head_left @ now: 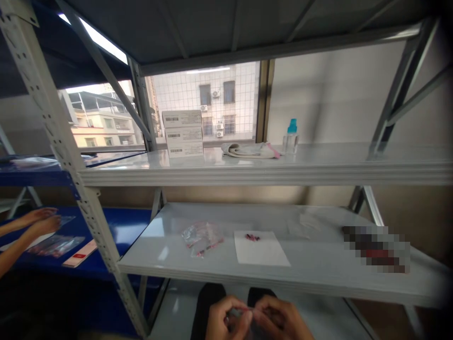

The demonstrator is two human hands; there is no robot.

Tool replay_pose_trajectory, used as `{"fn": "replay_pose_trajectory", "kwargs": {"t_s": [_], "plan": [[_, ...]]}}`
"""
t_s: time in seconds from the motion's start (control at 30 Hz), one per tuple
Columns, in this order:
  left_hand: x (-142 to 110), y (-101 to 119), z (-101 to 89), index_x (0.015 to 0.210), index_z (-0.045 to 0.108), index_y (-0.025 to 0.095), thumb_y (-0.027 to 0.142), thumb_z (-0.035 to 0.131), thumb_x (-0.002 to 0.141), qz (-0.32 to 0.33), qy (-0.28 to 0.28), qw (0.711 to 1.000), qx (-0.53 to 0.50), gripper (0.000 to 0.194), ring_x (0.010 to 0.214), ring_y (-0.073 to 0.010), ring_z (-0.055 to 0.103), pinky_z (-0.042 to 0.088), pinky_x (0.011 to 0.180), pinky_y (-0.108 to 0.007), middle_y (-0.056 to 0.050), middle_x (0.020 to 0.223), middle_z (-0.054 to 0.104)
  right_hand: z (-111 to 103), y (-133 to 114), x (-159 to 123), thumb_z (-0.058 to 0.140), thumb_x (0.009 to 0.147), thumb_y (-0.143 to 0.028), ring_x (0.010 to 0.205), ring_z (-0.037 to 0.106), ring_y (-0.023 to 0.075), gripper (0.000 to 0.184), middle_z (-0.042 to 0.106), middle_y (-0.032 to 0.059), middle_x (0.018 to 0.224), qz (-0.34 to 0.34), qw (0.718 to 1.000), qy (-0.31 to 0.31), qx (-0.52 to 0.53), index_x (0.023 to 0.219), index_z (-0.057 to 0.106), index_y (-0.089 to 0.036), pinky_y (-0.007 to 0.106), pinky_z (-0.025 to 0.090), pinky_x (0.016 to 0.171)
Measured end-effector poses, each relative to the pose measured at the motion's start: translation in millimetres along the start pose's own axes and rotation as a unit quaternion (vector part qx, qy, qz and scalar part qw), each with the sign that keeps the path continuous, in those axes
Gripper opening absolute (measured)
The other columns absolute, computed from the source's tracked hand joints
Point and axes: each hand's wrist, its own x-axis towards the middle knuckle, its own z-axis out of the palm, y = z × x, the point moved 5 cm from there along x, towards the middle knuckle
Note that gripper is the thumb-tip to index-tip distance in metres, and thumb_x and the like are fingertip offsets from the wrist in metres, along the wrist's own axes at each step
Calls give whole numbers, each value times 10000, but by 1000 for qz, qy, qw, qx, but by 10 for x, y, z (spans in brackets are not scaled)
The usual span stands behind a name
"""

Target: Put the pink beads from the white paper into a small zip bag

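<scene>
My left hand (226, 318) and my right hand (281, 316) meet at the bottom centre, in front of the lower shelf and above my knees. Fingers and thumbs of both are pinched together on a clear plastic bag (260, 328) with a pinkish edge; much of it is hidden by the fingers. Past my hands, a white sheet of paper (262, 252) lies on the grey shelf (311, 269). A small heap of dark pink pieces (252, 237) rests on the paper, too small to name. Left of the paper lie several clear plastic bags (203, 236) with small pink items.
Stacked white boxes (184, 134), a folded cloth (249, 150) and a clear bottle (290, 141) with a blue cap stand on the upper shelf. A metal upright (71, 156) rises at left. Beyond it, another person's hands (40, 222) work over a blue shelf. A blurred-out object (378, 250) lies at right.
</scene>
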Motion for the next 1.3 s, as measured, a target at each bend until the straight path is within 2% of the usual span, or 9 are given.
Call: {"fn": "replay_pose_trajectory", "kwargs": {"t_s": [0.17,0.4,0.67,0.9,1.1,1.3], "plan": [[16,90,52,833,735,149,506,718,870,9,-17,999,-33,359,695,-178,674,553,643,-247,-56,794,707,-43,-46,-47,643,884,-613,680,611,181,472,674,60,758,5,1000,-6,29,829,700,-148,263,452,620],[5,152,67,809,716,150,471,701,893,39,-14,999,-17,331,674,-166,656,545,624,-227,-48,770,686,-45,-141,-97,576,969,-530,624,490,134,433,574,14,703,-56,997,12,-42,780,683,-156,251,374,589],[30,147,-33,807,728,136,453,736,866,35,23,997,-58,322,653,-154,633,563,598,-234,-41,758,652,-37,-24,-92,658,905,-589,698,590,168,461,648,53,778,8,997,11,73,842,701,-134,259,436,628],[39,140,-12,858,725,133,419,758,855,31,-21,998,-56,288,684,-149,626,566,601,-231,-46,831,639,-78,-74,-98,615,947,-550,636,514,138,422,603,25,732,-14,998,22,49,819,697,-156,253,395,593],[47,171,8,819,714,134,399,736,878,31,-25,998,-52,273,669,-148,619,558,604,-237,-41,793,634,-109,-137,-121,576,986,-497,608,453,130,376,579,5,693,-31,999,21,-21,830,702,-179,259,350,581],[58,168,13,873,712,131,357,728,891,11,-40,997,-71,227,667,-139,626,541,614,-233,-38,846,640,-79,-99,-108,583,986,-478,693,559,147,345,655,30,780,-14,999,5,31,864,687,-173,255,408,629]]}}
